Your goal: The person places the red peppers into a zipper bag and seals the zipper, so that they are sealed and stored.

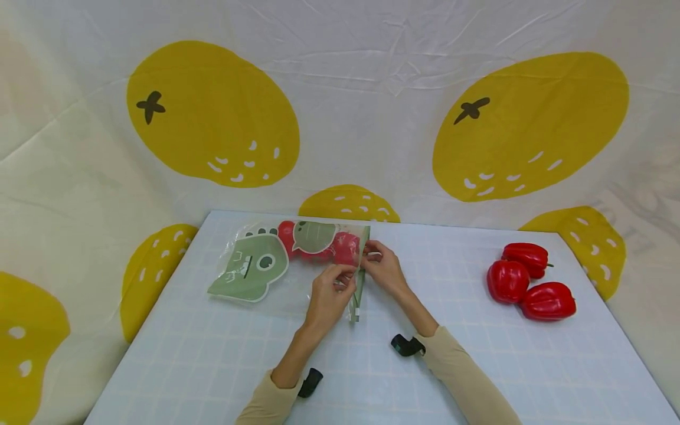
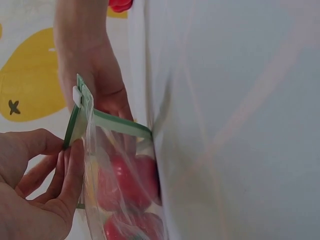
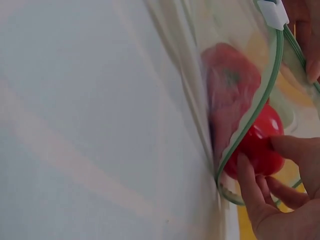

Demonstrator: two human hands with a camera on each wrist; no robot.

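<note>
A clear zip bag point(image 1: 249, 268) with a green cartoon print lies on the table, its green-edged mouth facing right. Several red bell peppers point(image 1: 347, 249) show through the plastic. My left hand point(image 1: 329, 295) pinches the near side of the mouth between thumb and fingers, holding it apart. At the opening is my right hand point(image 1: 385, 268); in the right wrist view its thumb and fingers hold a shiny red bell pepper point(image 3: 267, 130) just inside the mouth. A white slider point(image 3: 273, 14) sits on the green zip. The plastic partly hides the right fingers in the left wrist view.
Three red bell peppers point(image 1: 508, 281) lie together at the right of the table point(image 1: 451, 378). A white cloth with yellow fruit prints point(image 1: 212, 112) hangs behind the table. Black wrist cameras point(image 1: 407, 345) sit at both sleeves.
</note>
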